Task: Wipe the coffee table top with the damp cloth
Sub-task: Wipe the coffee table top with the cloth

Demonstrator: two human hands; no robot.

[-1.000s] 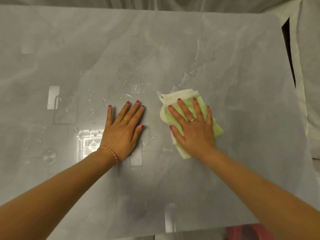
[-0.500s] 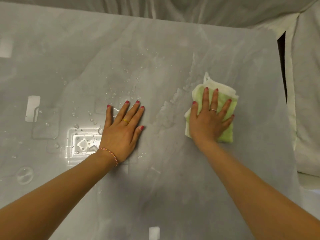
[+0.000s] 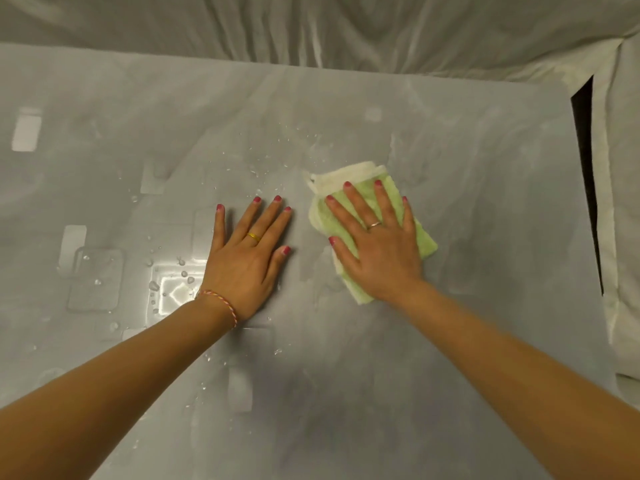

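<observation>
- Head view: the right hand [image 3: 379, 249] lies flat, fingers straight and spread, pressing the folded green-and-white damp cloth [image 3: 424, 242] onto the grey counter [image 3: 485, 202] right of centre; it pins the cloth rather than grips it, so a quick change of direction could let the hand slide off or the fold bunch up.
- The left hand [image 3: 247, 252] rests flat and empty on the counter just left of the cloth, fingers straight; it sits among water droplets [image 3: 180, 271], and weight on it could make it skid on the glossy wet surface.
- Droplets lie scattered left of and beyond the left hand; I judge that patch unwiped, and the bracing hand covers part of it, so it may be missed.
- Pale draped fabric [image 3: 346, 29] borders the far and right edges; a long stroke could push water onto it.
</observation>
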